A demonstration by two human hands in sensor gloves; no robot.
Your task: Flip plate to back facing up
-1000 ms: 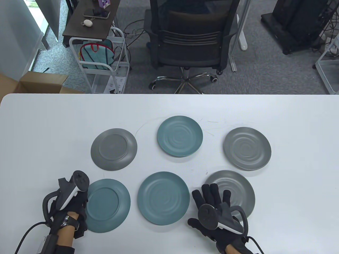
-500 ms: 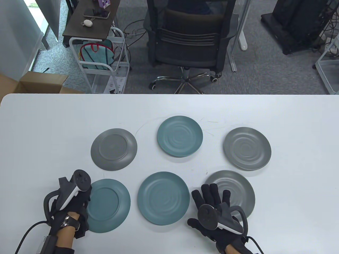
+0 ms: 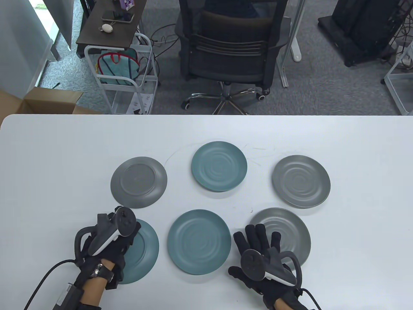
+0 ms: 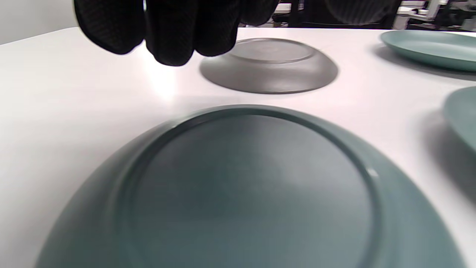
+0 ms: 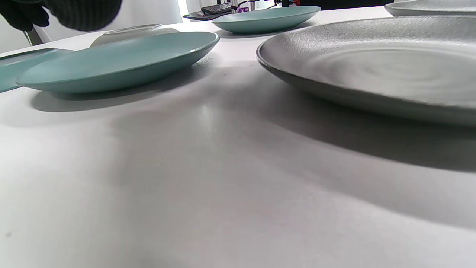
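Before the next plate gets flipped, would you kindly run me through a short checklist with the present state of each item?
1. Near-left teal plate back up: ok.
2. Far-left grey plate back up: ok.
3. Near-middle teal plate still face up, free to take: ok.
4. Left hand holding nothing: ok; it hangs over the flipped teal plate.
5. Right hand holding nothing: ok, fingers spread.
6. Right hand clear of the near-right grey plate: cannot tell.

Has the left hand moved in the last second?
Yes. The left hand has slid rightward, and now covers the left part of the near-left teal plate it was beside.
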